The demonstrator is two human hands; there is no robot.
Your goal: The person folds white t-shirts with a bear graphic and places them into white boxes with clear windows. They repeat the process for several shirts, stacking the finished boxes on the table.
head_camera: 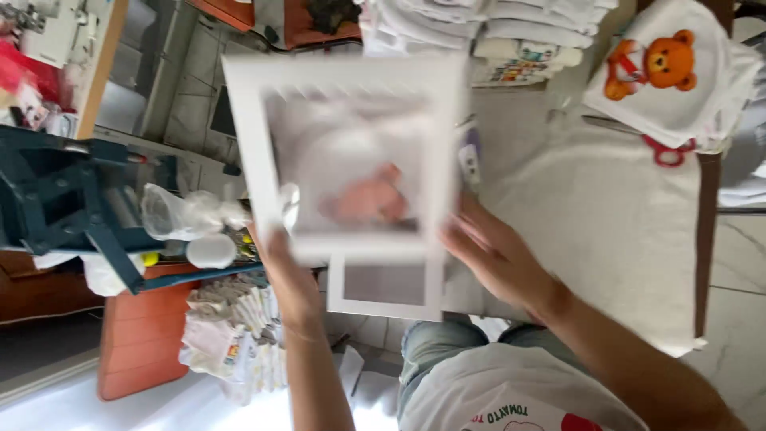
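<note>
I hold a white box with a clear window lid [351, 76] up over the table, blurred by motion. Through the window a pale folded item with a pink patch [369, 199] shows. My left hand [289, 275] grips the box's lower left edge. On the lower right edge rests my right hand [493, 254], fingers spread along it. A second, smaller white window frame [384, 307] lies just beneath the box.
A white cloth [614, 215] covers the table at right. A folded white garment with an orange bear [670, 68] and red-handled scissors [669, 152] lie at top right. Stacked folded clothes [495, 28] sit behind. A dark blue rack [72, 199] stands left.
</note>
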